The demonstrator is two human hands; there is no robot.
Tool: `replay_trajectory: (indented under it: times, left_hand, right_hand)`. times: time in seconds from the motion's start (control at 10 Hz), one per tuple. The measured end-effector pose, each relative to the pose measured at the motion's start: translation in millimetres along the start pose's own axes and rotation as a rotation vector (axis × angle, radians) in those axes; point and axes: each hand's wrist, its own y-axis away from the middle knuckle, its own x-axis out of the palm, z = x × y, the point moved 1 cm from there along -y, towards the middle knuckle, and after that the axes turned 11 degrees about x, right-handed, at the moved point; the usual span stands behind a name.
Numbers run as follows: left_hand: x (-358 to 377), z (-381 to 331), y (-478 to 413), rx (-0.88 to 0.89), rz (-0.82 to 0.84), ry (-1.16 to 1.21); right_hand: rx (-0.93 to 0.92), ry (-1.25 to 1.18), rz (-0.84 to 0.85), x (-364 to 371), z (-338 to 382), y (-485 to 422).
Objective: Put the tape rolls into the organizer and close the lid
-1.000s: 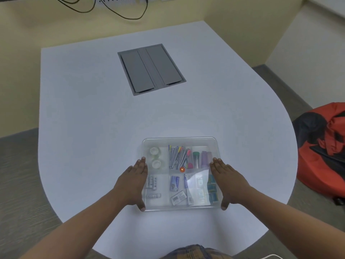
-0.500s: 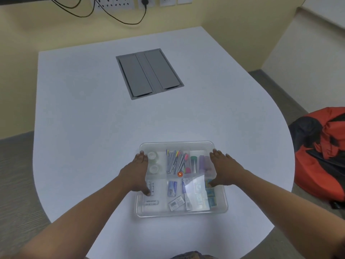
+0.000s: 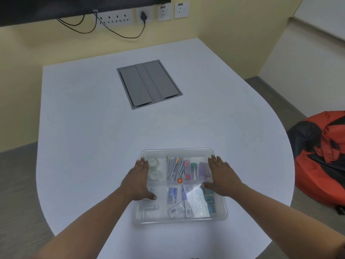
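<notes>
Now the organizer (image 3: 181, 186) is set on the table (image 3: 93, 139), lid on; both tape rolls (image 3: 154, 169) are seen inside its far-left compartment. Left hand (image 3: 137, 181) and right hand (image 3: 222, 177) are pressed flat on it, each grip wide.

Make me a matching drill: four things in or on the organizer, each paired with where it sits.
1. tape rolls
2. pens
3. left hand
4. right hand

A. far middle compartment
B. flat on the lid's left side
C. far left compartment
D. flat on the lid's right side

Pairs: 1-C, 2-A, 3-B, 4-D
</notes>
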Motion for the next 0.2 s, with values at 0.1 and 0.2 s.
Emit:
replay_trajectory:
  times: [0.1, 0.2]
  left_hand:
    - [-9, -6, -1, -0.009, -0.081, 0.016]
    - [-24, -17, -5, 0.007, -0.241, -0.024]
  right_hand:
    - [-0.022, 0.003, -0.054, -8, 10, 2]
    - [-0.038, 0.050, -0.163, -26, 23, 1]
